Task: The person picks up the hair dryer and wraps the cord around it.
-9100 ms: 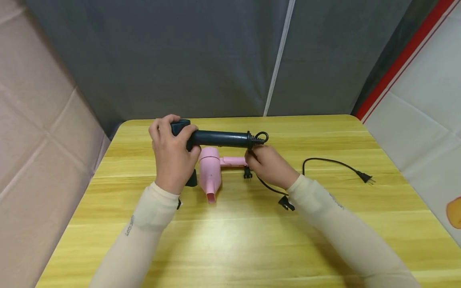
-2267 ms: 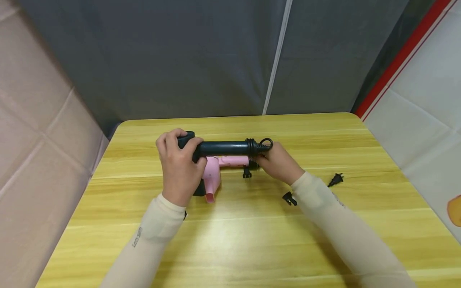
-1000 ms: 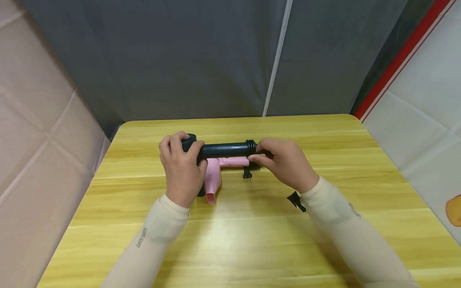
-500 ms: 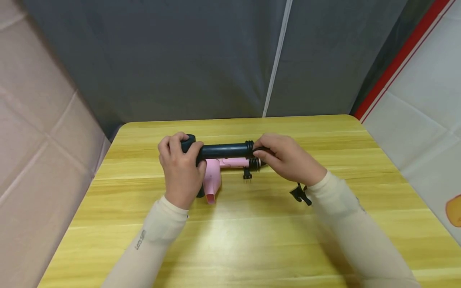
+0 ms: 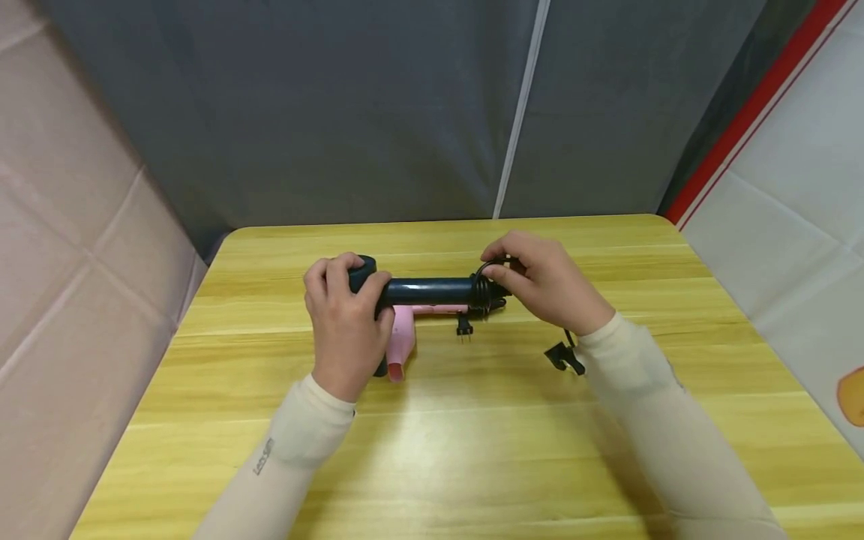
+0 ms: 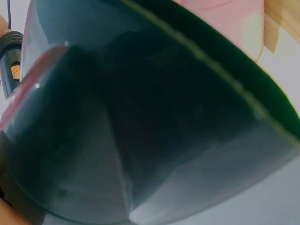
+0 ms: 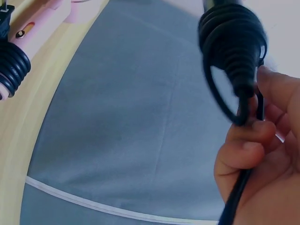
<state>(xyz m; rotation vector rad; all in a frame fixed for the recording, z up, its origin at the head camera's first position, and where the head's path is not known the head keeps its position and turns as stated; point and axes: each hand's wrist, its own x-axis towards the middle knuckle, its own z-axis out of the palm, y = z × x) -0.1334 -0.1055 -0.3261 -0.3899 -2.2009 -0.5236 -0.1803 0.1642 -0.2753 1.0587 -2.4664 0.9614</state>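
Observation:
My left hand (image 5: pixel 347 322) grips the head of a dark teal hair dryer (image 5: pixel 428 290) above the table, handle pointing right. The dryer's head fills most of the left wrist view. Black power cord (image 7: pixel 232 33) is coiled round the handle's end. My right hand (image 5: pixel 556 289) pinches the cord just past that end. In the right wrist view, a loop stands out from the handle tip and the cord runs down through curled fingers. The plug of this cord is hidden. Partly covered below lies a pink hair dryer (image 5: pixel 401 337), nozzle toward me.
The pink dryer's handle carries its own wound black cord (image 7: pixel 13 65), with a two-pin plug (image 5: pixel 463 326) beside it. A small black piece (image 5: pixel 565 358) shows at my right wrist. The wooden table (image 5: pixel 472 465) has a grey curtain (image 5: pixel 337 112) behind it.
Over nine seconds, the cord went from hanging loose to several turns round the dark handle. Its plug left view. Lately my right hand rose slightly, and the dryer shifted a little right and nearer.

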